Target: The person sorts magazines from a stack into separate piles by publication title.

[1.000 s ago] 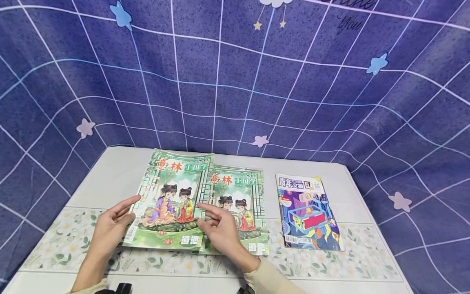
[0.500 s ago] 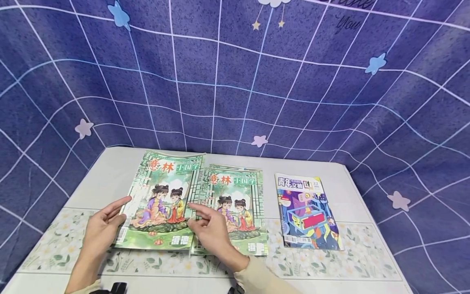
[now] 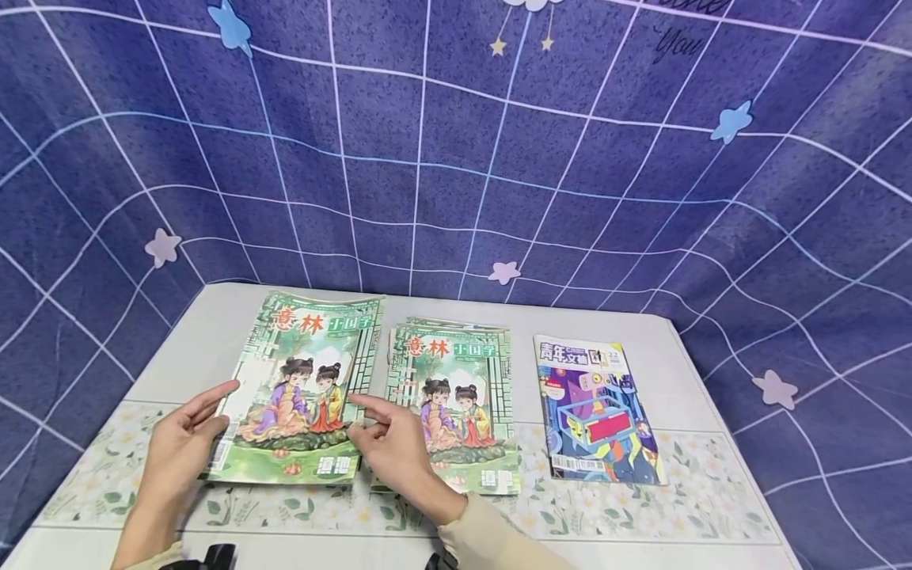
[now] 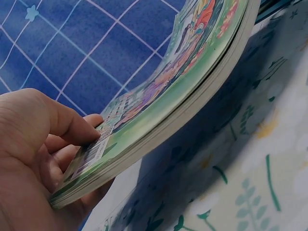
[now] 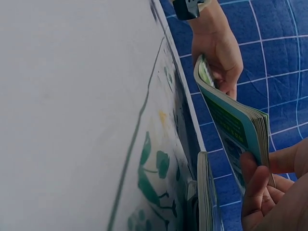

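Note:
A green magazine [image 3: 302, 404] with two cartoon children on its cover is held up by both hands, bowed and raised off the table, as the left wrist view shows. My left hand [image 3: 174, 451] pinches its left edge, thumb [image 4: 72, 126] on the cover and fingers beneath. On the opposite edge my right hand [image 3: 399, 451] grips it, with fingertips [image 5: 257, 187] against the back cover. Just right of it lies another magazine with the same cover [image 3: 466, 396], partly behind my right hand; page edges peeking out at its top suggest more underneath.
A purple magazine [image 3: 602, 419] lies apart on the right of the white table [image 3: 584, 324]. A floral strip [image 3: 712, 491] crosses the tabletop. Behind and at both sides hangs a blue grid-patterned cloth [image 3: 456, 158] with stars.
Both hands have carried the held green magazine to the left. It overlapped the matching magazine earlier; now a narrow gap shows between them. The purple magazine has stayed put.

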A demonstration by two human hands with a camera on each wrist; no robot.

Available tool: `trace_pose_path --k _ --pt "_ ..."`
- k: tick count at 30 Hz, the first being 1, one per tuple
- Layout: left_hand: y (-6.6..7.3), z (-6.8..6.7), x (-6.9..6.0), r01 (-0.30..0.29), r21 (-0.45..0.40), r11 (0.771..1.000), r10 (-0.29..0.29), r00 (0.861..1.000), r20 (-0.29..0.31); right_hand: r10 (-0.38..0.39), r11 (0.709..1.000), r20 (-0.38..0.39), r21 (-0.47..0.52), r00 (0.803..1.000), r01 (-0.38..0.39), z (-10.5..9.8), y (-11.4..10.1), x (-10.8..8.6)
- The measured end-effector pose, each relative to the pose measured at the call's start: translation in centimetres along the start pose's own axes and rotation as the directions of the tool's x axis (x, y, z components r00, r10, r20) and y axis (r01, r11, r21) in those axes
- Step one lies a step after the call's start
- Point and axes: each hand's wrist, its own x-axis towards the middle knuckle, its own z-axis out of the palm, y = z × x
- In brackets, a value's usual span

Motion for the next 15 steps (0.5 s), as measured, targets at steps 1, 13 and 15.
trace_pose_path --k 1,13,15 --pt "0.0 -0.1 0.1 -0.002 0.004 1.0 0.002 1.0 0.0 -0.001 1.0 -0.001 0.0 1.0 0.001 0.1 -0.1 0.1" --pt "-0.9 -1.7 -0.1 0.068 -0.003 0.998 -0.068 0.998 0.009 0.012 0.999 0.034 -0.044 0.999 -0.01 1.7 0.5 0.7" --pt "-1.1 -1.9 0.0 0.077 -0.011 0.997 -0.077 0.997 -0.003 0.001 0.998 0.029 -0.058 1.0 0.0 2.0 0.6 0.9"
